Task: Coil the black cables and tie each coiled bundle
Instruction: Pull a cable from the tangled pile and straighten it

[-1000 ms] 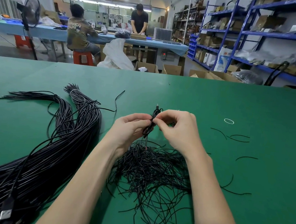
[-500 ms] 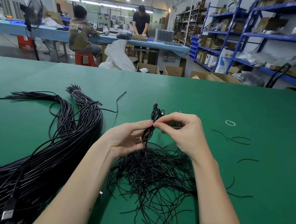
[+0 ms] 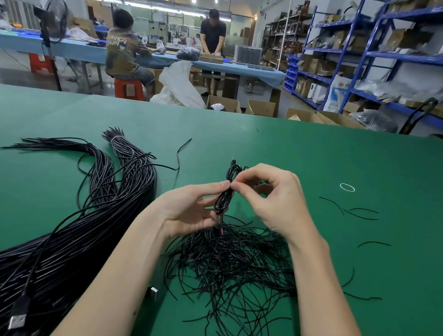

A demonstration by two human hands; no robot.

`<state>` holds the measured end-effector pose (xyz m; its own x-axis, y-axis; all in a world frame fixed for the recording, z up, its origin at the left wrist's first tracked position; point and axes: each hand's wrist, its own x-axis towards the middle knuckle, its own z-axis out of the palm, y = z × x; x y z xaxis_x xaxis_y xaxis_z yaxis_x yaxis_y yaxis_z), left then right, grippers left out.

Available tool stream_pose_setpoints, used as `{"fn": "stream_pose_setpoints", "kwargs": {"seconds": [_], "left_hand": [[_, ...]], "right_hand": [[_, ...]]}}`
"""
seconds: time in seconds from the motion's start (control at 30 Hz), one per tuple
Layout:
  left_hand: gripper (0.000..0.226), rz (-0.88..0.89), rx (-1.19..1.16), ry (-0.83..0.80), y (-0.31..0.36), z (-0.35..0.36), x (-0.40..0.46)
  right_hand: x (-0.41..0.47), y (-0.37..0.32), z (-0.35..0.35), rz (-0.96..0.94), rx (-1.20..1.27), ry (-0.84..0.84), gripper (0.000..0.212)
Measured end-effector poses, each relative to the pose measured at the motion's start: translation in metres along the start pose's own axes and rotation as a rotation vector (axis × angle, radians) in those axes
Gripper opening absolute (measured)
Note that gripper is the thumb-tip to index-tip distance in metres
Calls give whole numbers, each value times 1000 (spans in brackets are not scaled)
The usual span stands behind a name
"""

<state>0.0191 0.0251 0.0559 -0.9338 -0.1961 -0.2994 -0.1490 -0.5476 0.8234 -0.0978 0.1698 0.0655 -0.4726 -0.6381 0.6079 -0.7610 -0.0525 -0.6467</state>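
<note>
Black tie pile (image 3: 232, 264) under coiled cable (image 3: 226, 193)

Beyond my hands the green desk (image 3: 325, 157) runs to its far edge. Past it, cardboard boxes (image 3: 259, 107) and a white sack (image 3: 178, 86) sit on the floor. Farther off, a person on a red stool (image 3: 129, 88) sits at a blue table (image 3: 71, 48), and another stands behind it. A fan (image 3: 54, 20) stands to my far left; blue shelves (image 3: 417, 60) line my right.
</note>
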Motion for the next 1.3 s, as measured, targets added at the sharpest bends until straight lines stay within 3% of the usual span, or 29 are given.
{"fn": "stream_pose_setpoints", "kwargs": {"seconds": [0.23,0.4,0.5,0.6,0.67,0.7,0.83,0.93,1.03,1.1,1.2,1.3], "left_hand": [[24,224,41,-11,0,3,3],[18,562,238,152,-7,11,9],[13,909,638,349,-14,12,13],[20,1309,1095,437,-19,11,17],[22,1233,1062,450,-22,15,19],[24,1100,906,441,-21,17,19],[7,362,92,173,-8,19,13],[23,193,-21,69,-5,9,10],[28,256,1,46,-6,8,10],[28,375,158,150,-9,9,13],[14,810,641,327,-14,9,14],[16,1183,1044,364,-17,8,15]], "right_hand": [[0,0,7,57,37,74,10],[5,2,8,258,167,167,15],[6,5,12,414,253,200,16],[5,8,13,610,524,209,17],[3,12,12,578,487,227,17],[1,13,11,500,373,237,16],[-1,16,12,200,166,182,15],[-1,18,10,161,144,142,12],[-3,18,10,183,72,136,10],[-2,18,11,251,-14,141,8],[2,15,11,431,136,142,11],[3,12,12,634,402,130,15]]}}
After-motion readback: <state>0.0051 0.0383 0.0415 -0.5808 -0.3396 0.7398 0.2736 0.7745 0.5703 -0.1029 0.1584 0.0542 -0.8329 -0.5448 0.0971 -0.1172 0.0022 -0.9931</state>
